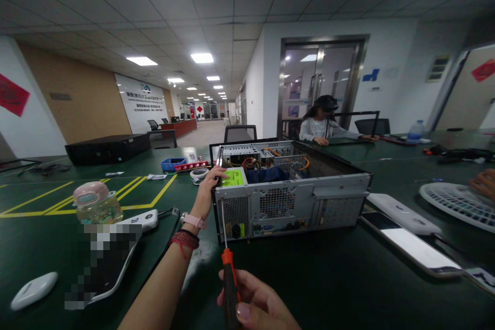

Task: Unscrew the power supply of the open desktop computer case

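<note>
An opened desktop computer case [288, 206] lies on its side on the dark green table, its rear panel facing me. My left hand [212, 180] grips the case's upper left corner, beside the power supply [234, 177] with its bright green label. Below, my right hand [259, 299] holds a screwdriver [229, 278] by its black and orange handle. The shaft points up at the perforated left part of the rear panel. I cannot tell whether the tip touches a screw. Coloured cables and a dark blue part show inside the case.
To the left are a drinking bottle [96, 203], a white earbud case [34, 291], a blue bin [173, 164], a tape roll [199, 172] and a black computer case [108, 148]. Phones [410, 242] and a white fan [456, 201] lie right. Another person [319, 124] sits across.
</note>
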A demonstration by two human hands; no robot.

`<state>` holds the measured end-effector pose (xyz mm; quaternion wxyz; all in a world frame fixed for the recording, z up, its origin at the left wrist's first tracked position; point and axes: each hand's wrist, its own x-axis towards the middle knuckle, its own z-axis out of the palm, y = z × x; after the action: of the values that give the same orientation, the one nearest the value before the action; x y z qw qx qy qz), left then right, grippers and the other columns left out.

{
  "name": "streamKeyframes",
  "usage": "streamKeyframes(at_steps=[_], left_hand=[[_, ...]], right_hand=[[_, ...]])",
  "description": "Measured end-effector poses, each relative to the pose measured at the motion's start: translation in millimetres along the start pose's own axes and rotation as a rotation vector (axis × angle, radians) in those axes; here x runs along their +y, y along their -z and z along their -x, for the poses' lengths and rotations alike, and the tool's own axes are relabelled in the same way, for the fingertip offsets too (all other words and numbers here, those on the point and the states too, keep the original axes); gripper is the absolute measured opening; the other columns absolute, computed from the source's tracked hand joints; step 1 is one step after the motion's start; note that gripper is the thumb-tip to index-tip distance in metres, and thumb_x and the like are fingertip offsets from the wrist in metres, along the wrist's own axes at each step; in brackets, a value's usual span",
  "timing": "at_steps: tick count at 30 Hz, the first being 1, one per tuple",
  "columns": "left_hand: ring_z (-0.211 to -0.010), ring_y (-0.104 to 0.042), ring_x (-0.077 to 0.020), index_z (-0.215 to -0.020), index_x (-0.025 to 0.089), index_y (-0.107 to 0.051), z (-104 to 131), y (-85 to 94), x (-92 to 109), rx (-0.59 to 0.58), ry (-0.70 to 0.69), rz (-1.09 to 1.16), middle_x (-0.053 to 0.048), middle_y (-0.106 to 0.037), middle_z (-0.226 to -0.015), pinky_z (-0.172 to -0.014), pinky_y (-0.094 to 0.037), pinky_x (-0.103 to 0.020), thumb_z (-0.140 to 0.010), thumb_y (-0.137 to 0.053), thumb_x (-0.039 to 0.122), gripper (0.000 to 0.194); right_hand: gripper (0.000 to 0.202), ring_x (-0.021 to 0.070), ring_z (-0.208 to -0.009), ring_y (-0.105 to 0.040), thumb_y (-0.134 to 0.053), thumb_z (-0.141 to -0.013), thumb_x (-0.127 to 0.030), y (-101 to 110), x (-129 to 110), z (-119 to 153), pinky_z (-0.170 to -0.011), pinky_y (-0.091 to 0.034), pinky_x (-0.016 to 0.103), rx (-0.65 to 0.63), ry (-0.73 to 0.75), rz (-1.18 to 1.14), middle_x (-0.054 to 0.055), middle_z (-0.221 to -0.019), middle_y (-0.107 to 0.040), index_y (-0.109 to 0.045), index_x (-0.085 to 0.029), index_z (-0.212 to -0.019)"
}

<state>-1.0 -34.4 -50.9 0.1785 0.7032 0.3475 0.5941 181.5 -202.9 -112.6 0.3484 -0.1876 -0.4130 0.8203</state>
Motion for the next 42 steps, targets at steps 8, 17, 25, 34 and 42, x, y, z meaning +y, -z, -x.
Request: streamKeyframes(at_steps=[8,17,25,34,42], left_hand=[[-0.130,-0.044,-0.0285,-0.084,0.017,-0.064,-0.3,-0.8,1.5,0.010,0.005,-0.008,-0.009,-0.063,-0.120,-0.113,-0.026,-0.043,-0.083,-0.035,0.029,0.032],[-0.133,-0.041,-0.0274,-0.089,0.014,-0.065,0.7,-1.0,0.6,0.003,-0.009,-0.011,-0.011,-0.062,-0.121,-0.114,-0.025,-0.042,-0.085,-0.034,0.028,0.034],[-0.129,-0.044,-0.0283,-0.087,0.016,-0.066,0.8,0.1,2.1,0.001,-0.013,-0.007,-0.010,-0.063,-0.120,-0.113,-0.026,-0.043,-0.084,-0.034,0.028,0.034],[-0.126,-0.046,-0.0280,-0.088,0.015,-0.066,0.8,-0.2,2.1,0.005,-0.012,0.003,-0.010,-0.063,-0.120,-0.113,-0.026,-0.043,-0.084,-0.035,0.028,0.034],[-0.128,-0.045,-0.0281,-0.087,0.017,-0.066,1.7,-0.3,3.6,0.011,0.000,-0.022,-0.009,-0.063,-0.121,-0.114,-0.024,-0.043,-0.084,-0.034,0.028,0.034]], right_hand=[[0.049,0.0059,-0.067,-0.059,-0.071,-0.074,-0.037,-10.2,-12.1,0.8,-0.065,-0.044,0.020,-0.147,0.027,-0.203,0.005,-0.101,-0.059,-0.061,-0.017,-0.117],[0.045,0.0052,-0.061,-0.058,-0.072,-0.074,-0.036,-7.8,-17.0,-3.5,-0.060,-0.039,0.018,-0.228,-0.039,-0.236,0.004,-0.088,-0.060,-0.062,-0.014,-0.112],[0.044,-0.0017,-0.045,-0.042,-0.075,-0.070,-0.037,-17.7,-30.9,4.8,-0.048,-0.027,0.016,-0.117,-0.027,-0.265,-0.002,-0.077,-0.056,-0.059,-0.013,-0.103],[0.040,-0.0022,-0.041,-0.038,-0.072,-0.074,-0.037,-4.7,-18.0,-4.7,-0.042,-0.023,0.017,-0.235,0.021,-0.261,-0.004,-0.076,-0.053,-0.054,-0.015,-0.102],[0.043,-0.0028,-0.043,-0.041,-0.072,-0.074,-0.039,-9.3,-23.9,-0.9,-0.043,-0.022,0.016,-0.186,0.001,-0.225,-0.003,-0.080,-0.055,-0.053,-0.014,-0.103]])
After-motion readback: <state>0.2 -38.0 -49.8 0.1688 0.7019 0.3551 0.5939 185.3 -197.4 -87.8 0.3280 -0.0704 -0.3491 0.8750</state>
